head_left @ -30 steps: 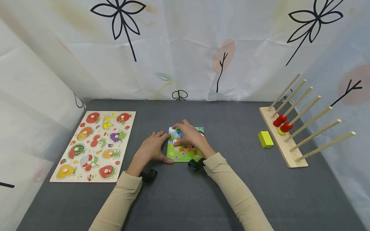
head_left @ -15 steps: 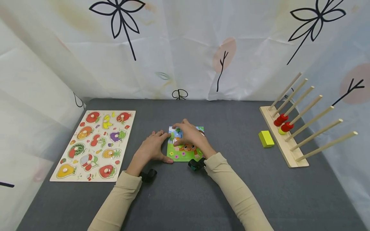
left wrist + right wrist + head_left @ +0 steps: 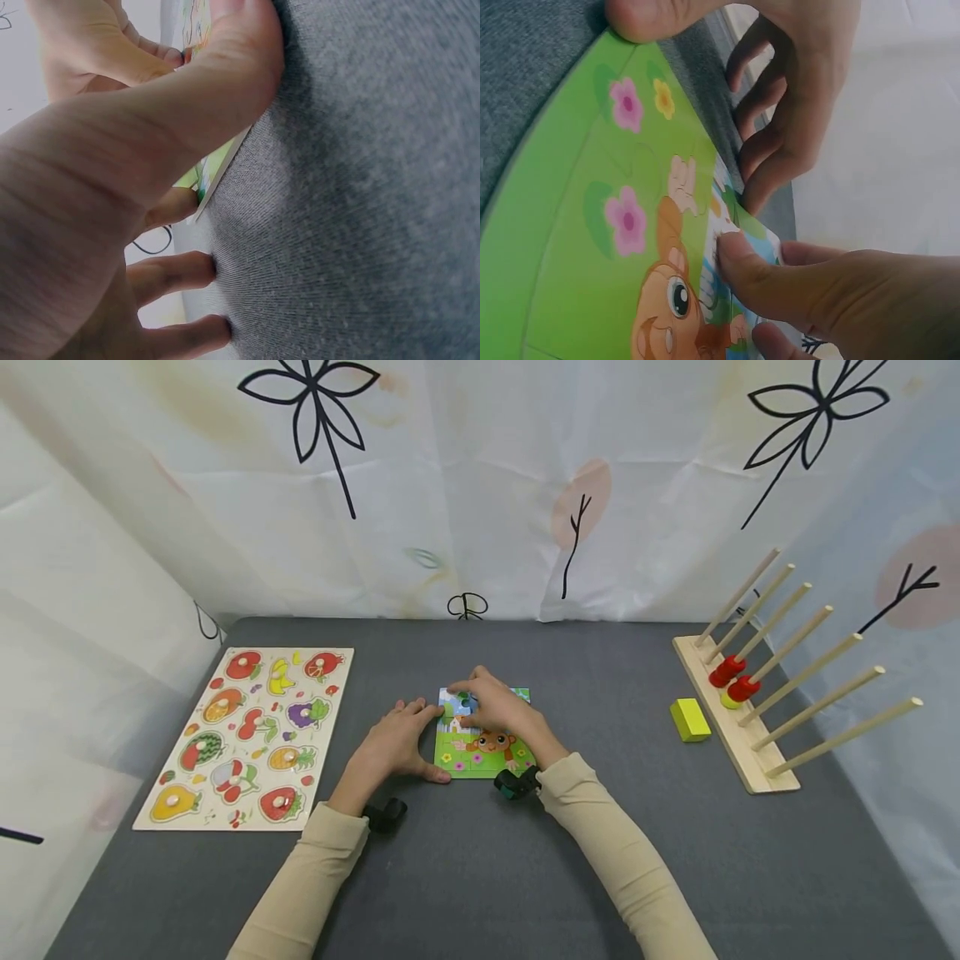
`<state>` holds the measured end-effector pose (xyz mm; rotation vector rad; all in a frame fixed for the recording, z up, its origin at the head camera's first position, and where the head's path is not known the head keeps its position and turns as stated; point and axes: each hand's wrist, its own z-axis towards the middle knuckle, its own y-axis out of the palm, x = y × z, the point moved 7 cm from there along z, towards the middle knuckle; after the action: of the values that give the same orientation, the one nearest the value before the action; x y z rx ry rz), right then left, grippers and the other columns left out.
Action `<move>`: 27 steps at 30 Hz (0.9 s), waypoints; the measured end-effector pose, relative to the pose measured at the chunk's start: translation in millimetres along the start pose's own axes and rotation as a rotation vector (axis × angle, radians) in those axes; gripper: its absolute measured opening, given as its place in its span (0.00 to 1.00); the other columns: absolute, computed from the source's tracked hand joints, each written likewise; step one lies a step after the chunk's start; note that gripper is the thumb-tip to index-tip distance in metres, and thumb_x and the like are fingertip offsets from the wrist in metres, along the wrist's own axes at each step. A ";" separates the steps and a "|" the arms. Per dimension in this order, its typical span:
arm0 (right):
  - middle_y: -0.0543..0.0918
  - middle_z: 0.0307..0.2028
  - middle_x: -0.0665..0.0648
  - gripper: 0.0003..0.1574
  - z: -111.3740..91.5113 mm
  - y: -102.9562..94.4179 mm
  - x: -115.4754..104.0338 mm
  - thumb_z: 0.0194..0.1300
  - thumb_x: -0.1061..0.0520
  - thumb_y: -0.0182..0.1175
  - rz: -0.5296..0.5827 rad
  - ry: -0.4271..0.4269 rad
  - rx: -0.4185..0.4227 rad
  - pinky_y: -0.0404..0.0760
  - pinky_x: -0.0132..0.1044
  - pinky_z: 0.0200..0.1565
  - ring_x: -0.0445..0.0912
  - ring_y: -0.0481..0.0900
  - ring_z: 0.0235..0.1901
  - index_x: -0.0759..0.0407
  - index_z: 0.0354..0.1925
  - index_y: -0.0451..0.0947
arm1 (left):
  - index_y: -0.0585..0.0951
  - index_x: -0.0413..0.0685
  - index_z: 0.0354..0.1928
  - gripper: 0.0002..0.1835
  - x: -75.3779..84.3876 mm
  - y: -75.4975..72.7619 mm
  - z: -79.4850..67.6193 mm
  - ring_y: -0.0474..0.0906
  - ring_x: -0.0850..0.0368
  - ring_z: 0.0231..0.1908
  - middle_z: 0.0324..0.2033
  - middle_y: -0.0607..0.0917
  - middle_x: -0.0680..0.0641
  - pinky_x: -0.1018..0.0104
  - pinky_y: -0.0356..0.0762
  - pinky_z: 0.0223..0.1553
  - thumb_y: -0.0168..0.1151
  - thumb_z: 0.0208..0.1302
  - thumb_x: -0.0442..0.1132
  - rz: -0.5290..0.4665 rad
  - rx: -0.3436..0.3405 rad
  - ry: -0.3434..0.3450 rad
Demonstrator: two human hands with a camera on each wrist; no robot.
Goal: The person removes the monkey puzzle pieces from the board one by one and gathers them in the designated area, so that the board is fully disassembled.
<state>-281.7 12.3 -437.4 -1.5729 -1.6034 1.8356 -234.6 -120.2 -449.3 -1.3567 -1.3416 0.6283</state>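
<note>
A small square jigsaw puzzle (image 3: 480, 767) with a monkey, flowers and green grass lies on the grey table. My left hand (image 3: 393, 742) rests at its left side, fingers spread and nearly straight, thumb at the near left corner and index finger at the edge. Over the upper part of the puzzle, my right hand (image 3: 497, 706) has thumb and index finger around a blue puzzle piece (image 3: 467, 703). In the right wrist view the right thumb (image 3: 761, 277) touches the picture beside the monkey (image 3: 660, 322); the index fingertip is hidden.
To the left lies a fruit peg board (image 3: 247, 739). At the right stands a wooden rack (image 3: 738, 718) of slanting pegs with red and yellow beads (image 3: 727, 671). Next to it sits a yellow block (image 3: 690, 720). A patterned white cloth (image 3: 510, 527) hangs behind the table.
The right wrist and forearm have shifted slightly to the right, while the thumb and index finger stay over the same part of the puzzle. The left hand has stayed put.
</note>
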 end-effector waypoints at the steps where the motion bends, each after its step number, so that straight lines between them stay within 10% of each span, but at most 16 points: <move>1: 0.73 0.52 0.62 0.36 -0.3 -0.3 -0.8 0.66 0.59 0.70 -0.002 -0.002 0.005 0.68 0.34 0.35 0.45 0.67 0.35 0.53 0.70 0.74 | 0.66 0.50 0.76 0.61 0.2 -0.5 -0.4 0.55 0.23 0.76 0.77 0.62 0.32 0.26 0.63 0.69 0.83 0.41 0.64 -0.001 0.002 0.002; 13: 0.73 0.58 0.62 0.32 -6.5 -4.2 -0.9 0.71 0.58 0.64 -0.004 -0.020 0.077 0.79 0.40 0.45 0.49 0.76 0.45 0.54 0.71 0.73 | 0.66 0.51 0.76 0.60 0.4 -0.4 -1.1 0.56 0.24 0.75 0.77 0.63 0.32 0.25 0.66 0.67 0.83 0.41 0.64 -0.001 0.014 0.015; 27: 0.74 0.50 0.64 0.35 -41.2 -43.7 45.4 0.69 0.56 0.67 0.004 -0.028 0.103 0.70 0.38 0.38 0.50 0.71 0.38 0.56 0.71 0.72 | 0.66 0.51 0.77 0.61 0.3 -0.4 -2.0 0.56 0.25 0.76 0.77 0.62 0.33 0.25 0.66 0.67 0.83 0.41 0.65 0.007 0.014 0.010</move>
<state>-285.3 85.2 -418.8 -1.5142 -1.4923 1.9182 -232.8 -120.7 -448.3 -1.3525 -1.3231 0.6341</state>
